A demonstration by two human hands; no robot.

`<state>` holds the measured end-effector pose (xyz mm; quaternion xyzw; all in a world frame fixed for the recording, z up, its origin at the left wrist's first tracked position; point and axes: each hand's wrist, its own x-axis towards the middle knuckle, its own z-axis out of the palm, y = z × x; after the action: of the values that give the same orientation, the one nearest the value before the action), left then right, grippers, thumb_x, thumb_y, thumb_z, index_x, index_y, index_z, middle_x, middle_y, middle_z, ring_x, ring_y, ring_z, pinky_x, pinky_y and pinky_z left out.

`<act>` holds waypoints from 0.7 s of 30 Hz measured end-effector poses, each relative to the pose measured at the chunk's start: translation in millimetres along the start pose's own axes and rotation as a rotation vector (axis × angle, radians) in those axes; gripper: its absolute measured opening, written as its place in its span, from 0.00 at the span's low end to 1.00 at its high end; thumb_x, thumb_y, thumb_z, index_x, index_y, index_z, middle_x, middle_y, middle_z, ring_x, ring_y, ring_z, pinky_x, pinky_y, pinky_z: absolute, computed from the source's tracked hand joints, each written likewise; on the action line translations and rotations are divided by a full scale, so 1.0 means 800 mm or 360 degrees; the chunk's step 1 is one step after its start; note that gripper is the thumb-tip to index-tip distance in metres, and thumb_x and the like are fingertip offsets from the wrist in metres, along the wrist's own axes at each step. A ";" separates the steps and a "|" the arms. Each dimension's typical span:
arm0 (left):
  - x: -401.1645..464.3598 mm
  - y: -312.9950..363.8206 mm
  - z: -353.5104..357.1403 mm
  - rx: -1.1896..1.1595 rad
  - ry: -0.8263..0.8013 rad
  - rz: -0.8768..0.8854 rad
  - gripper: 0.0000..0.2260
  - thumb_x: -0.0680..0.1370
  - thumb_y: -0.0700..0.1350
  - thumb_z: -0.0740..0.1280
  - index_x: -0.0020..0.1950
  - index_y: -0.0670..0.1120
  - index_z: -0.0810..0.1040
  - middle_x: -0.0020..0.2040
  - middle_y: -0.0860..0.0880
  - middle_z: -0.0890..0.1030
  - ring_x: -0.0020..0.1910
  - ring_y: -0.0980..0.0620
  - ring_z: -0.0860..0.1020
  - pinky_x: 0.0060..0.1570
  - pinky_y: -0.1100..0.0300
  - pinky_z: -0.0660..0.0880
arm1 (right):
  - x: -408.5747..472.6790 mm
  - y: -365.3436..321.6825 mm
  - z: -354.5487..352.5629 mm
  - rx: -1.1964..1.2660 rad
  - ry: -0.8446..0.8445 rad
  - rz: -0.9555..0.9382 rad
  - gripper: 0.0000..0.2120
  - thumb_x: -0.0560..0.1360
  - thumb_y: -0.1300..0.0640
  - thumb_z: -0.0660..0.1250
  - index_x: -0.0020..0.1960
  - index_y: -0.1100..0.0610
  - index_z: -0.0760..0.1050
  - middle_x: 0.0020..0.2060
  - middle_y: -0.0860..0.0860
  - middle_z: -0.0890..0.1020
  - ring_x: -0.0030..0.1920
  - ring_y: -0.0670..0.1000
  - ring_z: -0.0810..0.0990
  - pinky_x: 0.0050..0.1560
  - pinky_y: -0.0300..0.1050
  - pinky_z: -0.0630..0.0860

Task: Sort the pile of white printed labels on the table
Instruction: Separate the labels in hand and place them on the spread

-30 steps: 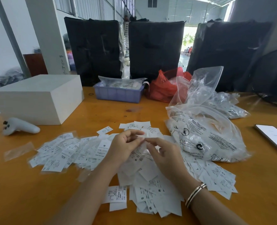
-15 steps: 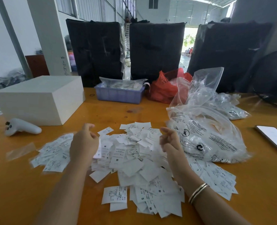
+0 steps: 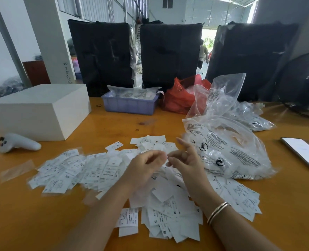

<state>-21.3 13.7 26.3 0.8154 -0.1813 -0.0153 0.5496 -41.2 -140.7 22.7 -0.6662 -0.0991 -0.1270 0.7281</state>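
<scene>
A loose pile of white printed labels (image 3: 170,207) lies on the orange table (image 3: 41,214) in front of me, with size letters such as S and M showing. To its left, more labels (image 3: 74,171) lie fanned out in a row. Above the middle of the pile, my left hand (image 3: 142,171) and my right hand (image 3: 188,160) meet fingertip to fingertip. Both pinch a small white label (image 3: 166,159) between them, which is blurred. My right index finger points upward. A bangle sits on my right wrist.
A clear printed plastic bag (image 3: 233,153) lies right of the pile, with more bags behind it. A phone (image 3: 302,153) is at the far right. A white box (image 3: 37,109) and a white controller (image 3: 17,143) are at the left; a blue tray (image 3: 130,105) and a red bag (image 3: 177,100) at the back.
Half a second ago my hands were apart, the left one out over the fanned row with a label. Both have come back together over the middle of the pile.
</scene>
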 end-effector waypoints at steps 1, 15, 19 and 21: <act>0.001 0.000 0.002 -0.0037 0.0035 -0.0015 0.14 0.71 0.65 0.66 0.52 0.60 0.78 0.48 0.57 0.83 0.50 0.60 0.80 0.47 0.68 0.74 | 0.000 0.000 0.001 -0.0025 -0.0016 -0.0003 0.23 0.74 0.70 0.66 0.60 0.46 0.68 0.39 0.50 0.84 0.40 0.48 0.83 0.44 0.36 0.77; 0.002 0.003 -0.004 -0.0288 0.0235 -0.0162 0.06 0.74 0.40 0.72 0.48 0.50 0.81 0.40 0.54 0.86 0.39 0.58 0.83 0.35 0.67 0.75 | 0.006 0.005 0.002 -0.0424 0.0078 -0.0146 0.19 0.75 0.65 0.67 0.57 0.44 0.71 0.38 0.50 0.83 0.39 0.47 0.81 0.44 0.38 0.77; 0.004 -0.003 -0.006 -0.0573 0.0518 -0.0254 0.04 0.75 0.40 0.70 0.46 0.48 0.81 0.40 0.52 0.86 0.40 0.56 0.83 0.38 0.66 0.77 | 0.007 0.005 -0.001 -0.0824 0.0256 -0.0262 0.12 0.77 0.58 0.64 0.52 0.40 0.73 0.41 0.41 0.81 0.42 0.41 0.77 0.43 0.39 0.73; 0.005 -0.006 -0.009 -0.0763 0.0651 -0.0301 0.03 0.75 0.40 0.71 0.48 0.46 0.81 0.41 0.51 0.86 0.42 0.55 0.84 0.40 0.64 0.79 | 0.007 0.007 -0.004 -0.1251 0.0218 -0.0288 0.08 0.77 0.57 0.64 0.52 0.46 0.78 0.45 0.40 0.79 0.47 0.41 0.76 0.52 0.43 0.71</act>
<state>-14.7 20.2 25.4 0.6623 0.0180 0.0557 0.7470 -34.0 -143.7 18.7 -0.8724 -0.0524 -0.2628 0.4089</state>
